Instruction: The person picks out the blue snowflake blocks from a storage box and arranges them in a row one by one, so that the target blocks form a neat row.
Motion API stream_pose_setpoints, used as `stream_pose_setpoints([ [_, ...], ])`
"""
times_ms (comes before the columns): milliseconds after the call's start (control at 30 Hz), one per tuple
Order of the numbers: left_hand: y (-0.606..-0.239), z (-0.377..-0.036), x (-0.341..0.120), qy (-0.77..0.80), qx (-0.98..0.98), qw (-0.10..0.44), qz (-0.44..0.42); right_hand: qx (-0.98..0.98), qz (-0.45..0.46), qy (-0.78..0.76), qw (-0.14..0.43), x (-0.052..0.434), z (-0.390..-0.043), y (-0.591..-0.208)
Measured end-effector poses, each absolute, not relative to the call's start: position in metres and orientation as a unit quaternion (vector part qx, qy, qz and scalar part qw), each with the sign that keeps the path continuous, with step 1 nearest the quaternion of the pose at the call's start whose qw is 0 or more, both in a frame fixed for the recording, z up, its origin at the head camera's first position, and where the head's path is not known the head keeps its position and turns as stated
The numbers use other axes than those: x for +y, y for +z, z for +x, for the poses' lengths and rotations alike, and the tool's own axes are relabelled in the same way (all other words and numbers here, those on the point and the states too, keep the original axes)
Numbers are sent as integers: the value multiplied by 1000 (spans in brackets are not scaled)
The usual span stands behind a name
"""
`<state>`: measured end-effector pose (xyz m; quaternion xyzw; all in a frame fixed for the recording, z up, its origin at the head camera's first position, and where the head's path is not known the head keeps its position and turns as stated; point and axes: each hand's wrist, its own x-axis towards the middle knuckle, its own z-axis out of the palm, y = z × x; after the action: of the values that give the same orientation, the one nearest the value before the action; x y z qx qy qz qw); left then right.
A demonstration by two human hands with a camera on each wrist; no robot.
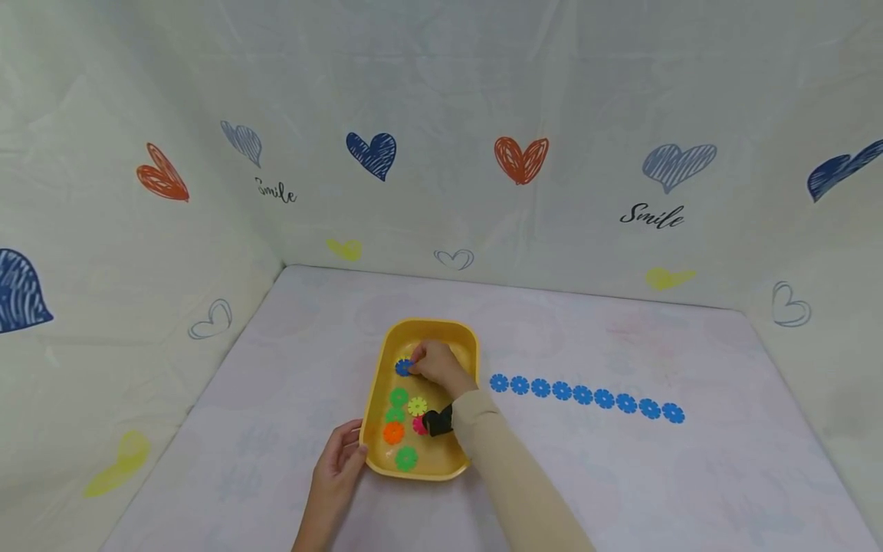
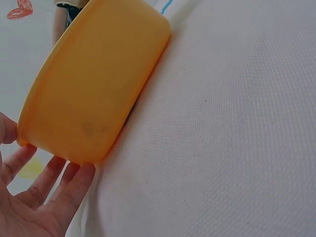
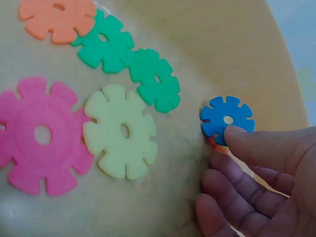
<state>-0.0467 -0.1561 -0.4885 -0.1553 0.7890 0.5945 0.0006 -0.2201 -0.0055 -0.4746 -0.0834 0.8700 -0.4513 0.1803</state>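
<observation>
i see open desk at nine o'clock of the yellow tray; a blue disc row blocks three o'clock.

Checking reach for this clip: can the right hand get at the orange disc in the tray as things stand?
Probably yes. The right hand is already inside the open-topped yellow tray, its fingers on a blue disc. The orange disc lies uncovered at the near end, and the left hand only touches the tray's outer corner.

Pale cloth-lined booth, evenly lit.
Walls printed with hearts and "Smile"; orange heart at 12 o'clock, whitish tabletop below.
</observation>
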Motion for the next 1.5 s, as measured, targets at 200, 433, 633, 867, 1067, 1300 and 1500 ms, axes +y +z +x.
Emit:
stream_pose_setpoints([
  [200,-489,-46,-157,601,785,1,-150,870,-102,-437,204,1,-214,-466],
  [433,-489,-46,-157,598,787,5,-153,871,-125,-431,201,12,-203,-451],
  [633,-487,-46,-157,599,785,7,-155,846,-147,-473,198,23,-192,-433],
  [867,-487,-47,-156,598,787,6,-156,829,-166,-502,182,39,-179,-420],
  [1067,-488,-47,-157,602,784,4,-153,843,-154,-493,152,57,-169,-415],
  [1300,-490,-46,-158,607,780,7,-150,852,-118,-493,132,81,-162,-419],
  [1500,-489,-46,-157,605,779,23,-165,844,-86,-518,109,105,-157,-424],
])
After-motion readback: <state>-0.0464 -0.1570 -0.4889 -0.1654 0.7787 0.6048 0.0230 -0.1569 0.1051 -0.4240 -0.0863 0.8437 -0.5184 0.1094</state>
